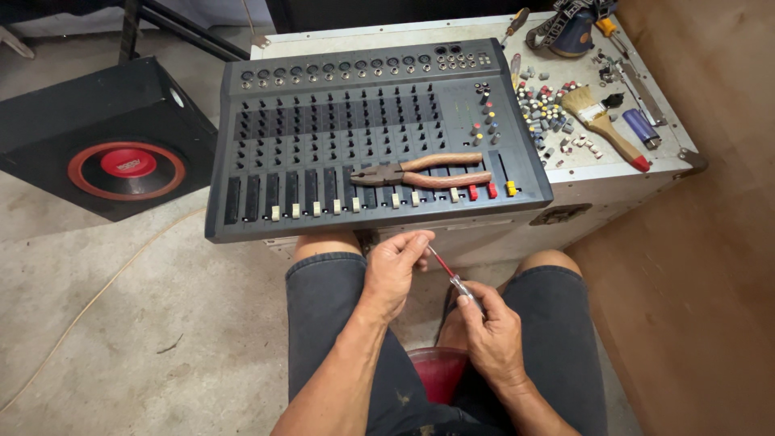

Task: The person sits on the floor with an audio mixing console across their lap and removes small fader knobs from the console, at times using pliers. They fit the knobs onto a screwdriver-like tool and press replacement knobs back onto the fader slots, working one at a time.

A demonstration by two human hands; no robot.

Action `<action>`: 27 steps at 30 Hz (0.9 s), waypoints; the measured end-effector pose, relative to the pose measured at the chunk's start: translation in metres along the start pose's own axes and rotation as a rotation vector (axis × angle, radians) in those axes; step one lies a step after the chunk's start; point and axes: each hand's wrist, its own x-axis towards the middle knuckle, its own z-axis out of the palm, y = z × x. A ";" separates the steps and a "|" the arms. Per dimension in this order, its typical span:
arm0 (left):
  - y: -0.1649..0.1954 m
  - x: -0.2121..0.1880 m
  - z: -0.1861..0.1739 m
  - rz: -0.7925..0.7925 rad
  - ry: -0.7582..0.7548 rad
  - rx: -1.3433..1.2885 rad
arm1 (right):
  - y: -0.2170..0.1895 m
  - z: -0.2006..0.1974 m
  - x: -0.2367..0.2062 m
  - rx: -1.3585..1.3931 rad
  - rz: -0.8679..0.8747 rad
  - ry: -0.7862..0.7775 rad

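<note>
Left hand (395,262): we are pinching the tip end of the screwdriver (446,269), fingers closed narrow on it.
Right hand (491,327): we are gripping the screwdriver's handle, fist closed, at 5 o'clock from the left.
Screwdriver: one, slim and red, hanging over our lap, at 6 o'clock from the mixer (379,133).
Progress: most rotary posts are showing bare; fader caps at the front edge are sitting in place.
Pliers (428,171): one pair, lying on the faders.
Knobs (549,109): a loose heap, too many for counting, on the worktop (581,165) at 3 o'clock.
Brush (601,121): one, beside them.
Speaker (113,137): one, at 9 o'clock.
</note>
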 end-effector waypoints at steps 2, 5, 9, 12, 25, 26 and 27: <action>-0.001 0.001 -0.001 -0.011 -0.006 -0.031 | 0.001 0.000 0.000 0.047 -0.007 -0.008; 0.000 0.001 -0.004 -0.058 -0.004 -0.135 | 0.002 0.000 0.000 -0.013 0.037 0.002; 0.006 0.002 -0.008 -0.120 0.001 -0.339 | 0.004 -0.001 -0.002 0.011 0.036 0.022; 0.010 0.000 -0.007 -0.138 0.006 -0.399 | 0.006 -0.001 -0.002 0.021 0.070 0.030; 0.014 -0.002 -0.003 -0.167 -0.065 -0.389 | 0.009 -0.001 -0.003 0.062 0.095 -0.021; 0.014 -0.003 -0.003 -0.165 -0.068 -0.375 | 0.008 -0.001 -0.002 0.062 0.104 -0.022; 0.014 -0.003 -0.002 -0.163 -0.071 -0.361 | 0.007 -0.001 -0.002 0.065 0.097 -0.023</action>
